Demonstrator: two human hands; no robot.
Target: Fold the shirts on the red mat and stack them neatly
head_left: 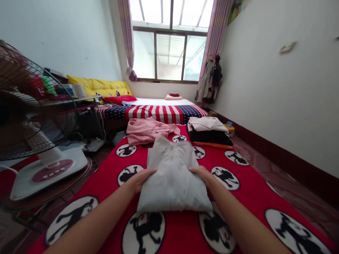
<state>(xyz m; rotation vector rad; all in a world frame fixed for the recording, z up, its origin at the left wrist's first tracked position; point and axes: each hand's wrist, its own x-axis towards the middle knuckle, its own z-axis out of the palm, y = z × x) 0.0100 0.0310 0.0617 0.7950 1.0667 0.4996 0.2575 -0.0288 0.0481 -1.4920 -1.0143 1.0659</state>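
A folded pale grey garment (172, 173) lies on a red blanket with black-and-white monkey circles (111, 169). My left hand (141, 178) rests against the garment's left edge, fingers together and pressed onto the cloth. On the right edge sits my right hand (203, 175), its fingers curled over the fabric in the same way. Both forearms reach in from the bottom of the view. Beyond the grey garment lies a loose pink shirt (148, 129).
A stack of folded clothes, white over black over orange (209, 131), sits at the right of the blanket. A standing fan (39, 141) fills the left. Behind are a flag-patterned bed (159, 112), yellow cushions (100, 86), a window and hanging clothes (210, 81). White wall on the right.
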